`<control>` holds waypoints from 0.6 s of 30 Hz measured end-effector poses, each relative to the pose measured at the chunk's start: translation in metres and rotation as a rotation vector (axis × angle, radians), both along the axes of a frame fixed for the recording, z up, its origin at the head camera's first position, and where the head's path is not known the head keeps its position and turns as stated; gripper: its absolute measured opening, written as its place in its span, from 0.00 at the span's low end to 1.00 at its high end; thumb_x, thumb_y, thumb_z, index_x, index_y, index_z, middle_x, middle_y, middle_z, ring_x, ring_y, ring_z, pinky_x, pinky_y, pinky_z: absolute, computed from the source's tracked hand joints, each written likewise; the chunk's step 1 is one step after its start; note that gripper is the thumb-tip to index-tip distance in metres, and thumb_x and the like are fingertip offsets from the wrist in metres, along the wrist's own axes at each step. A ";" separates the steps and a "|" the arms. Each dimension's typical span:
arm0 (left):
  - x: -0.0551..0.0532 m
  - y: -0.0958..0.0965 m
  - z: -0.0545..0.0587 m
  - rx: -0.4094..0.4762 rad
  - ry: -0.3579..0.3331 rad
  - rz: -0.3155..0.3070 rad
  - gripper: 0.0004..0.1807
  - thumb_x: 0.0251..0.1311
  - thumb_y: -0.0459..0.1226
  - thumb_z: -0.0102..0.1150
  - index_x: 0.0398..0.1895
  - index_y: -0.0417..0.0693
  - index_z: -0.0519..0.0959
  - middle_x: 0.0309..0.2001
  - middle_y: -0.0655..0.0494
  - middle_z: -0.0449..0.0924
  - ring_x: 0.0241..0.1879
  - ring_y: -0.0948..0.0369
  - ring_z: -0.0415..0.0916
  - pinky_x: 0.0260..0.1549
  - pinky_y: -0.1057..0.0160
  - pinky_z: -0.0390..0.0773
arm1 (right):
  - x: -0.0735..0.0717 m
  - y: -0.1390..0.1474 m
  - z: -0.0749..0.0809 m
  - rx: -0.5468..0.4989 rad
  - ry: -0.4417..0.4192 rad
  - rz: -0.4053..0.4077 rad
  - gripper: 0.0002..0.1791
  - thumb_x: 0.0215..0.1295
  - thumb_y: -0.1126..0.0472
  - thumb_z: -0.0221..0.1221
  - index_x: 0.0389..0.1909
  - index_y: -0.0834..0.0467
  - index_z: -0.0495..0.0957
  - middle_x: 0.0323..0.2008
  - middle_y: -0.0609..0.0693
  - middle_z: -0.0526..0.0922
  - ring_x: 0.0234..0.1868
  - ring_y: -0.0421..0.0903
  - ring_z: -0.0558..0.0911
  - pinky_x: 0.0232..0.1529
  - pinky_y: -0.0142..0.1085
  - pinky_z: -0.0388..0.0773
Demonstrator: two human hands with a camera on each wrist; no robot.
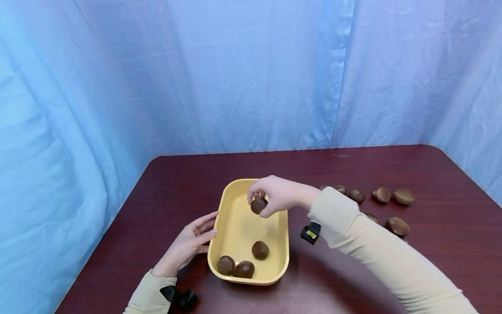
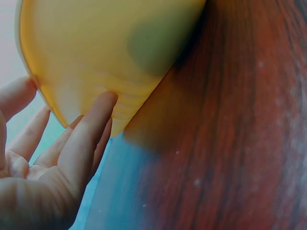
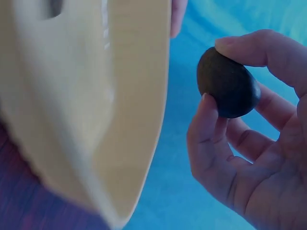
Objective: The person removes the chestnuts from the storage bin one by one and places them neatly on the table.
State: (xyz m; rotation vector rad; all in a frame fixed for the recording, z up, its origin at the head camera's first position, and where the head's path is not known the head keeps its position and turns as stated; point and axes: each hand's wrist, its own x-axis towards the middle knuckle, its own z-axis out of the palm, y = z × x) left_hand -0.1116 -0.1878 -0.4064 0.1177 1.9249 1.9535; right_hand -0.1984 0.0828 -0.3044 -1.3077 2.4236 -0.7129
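My right hand [image 1: 276, 194] is over the far half of a yellow tray [image 1: 288, 244] and pinches a brown chestnut [image 1: 259, 206] between thumb and fingers. The right wrist view shows that chestnut [image 3: 228, 82] smooth, dark and rounded, above the tray's rim level. Three more chestnuts lie inside the tray: one chestnut [image 1: 260, 250] apart at the near right, and a chestnut [image 1: 225, 265] beside another chestnut [image 1: 244, 269] in the near left corner. With fingers extended, my left hand [image 1: 188, 244] touches the tray's left side; its fingertips [image 2: 109, 98] meet the outer wall.
Several chestnuts [image 1: 381, 195] are scattered on the dark red wooden table [image 1: 188, 179] to the right, some partly hidden by my right sleeve [image 1: 376, 244]. Blue curtains [image 1: 251, 78] hang behind the table and along its sides.
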 end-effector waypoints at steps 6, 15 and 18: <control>-0.001 0.000 0.001 0.001 0.005 -0.002 0.34 0.67 0.34 0.52 0.73 0.41 0.52 0.70 0.33 0.54 0.53 0.53 0.76 0.43 0.52 0.81 | 0.003 0.047 -0.014 -0.059 0.052 -0.103 0.16 0.46 0.66 0.66 0.40 0.55 0.81 0.37 0.45 0.79 0.32 0.40 0.72 0.35 0.33 0.71; 0.000 0.001 0.002 0.003 0.001 -0.008 0.34 0.67 0.34 0.52 0.73 0.41 0.52 0.70 0.33 0.55 0.52 0.53 0.78 0.43 0.52 0.81 | 0.009 0.130 -0.030 -0.095 0.033 -0.309 0.16 0.51 0.63 0.67 0.43 0.52 0.80 0.39 0.44 0.79 0.29 0.36 0.72 0.31 0.31 0.72; 0.000 0.002 0.002 0.003 0.000 -0.006 0.34 0.67 0.34 0.51 0.73 0.41 0.52 0.69 0.33 0.55 0.52 0.53 0.78 0.43 0.52 0.81 | 0.014 0.157 -0.032 -0.106 0.015 -0.366 0.17 0.52 0.63 0.68 0.44 0.54 0.80 0.40 0.47 0.80 0.25 0.33 0.70 0.28 0.30 0.70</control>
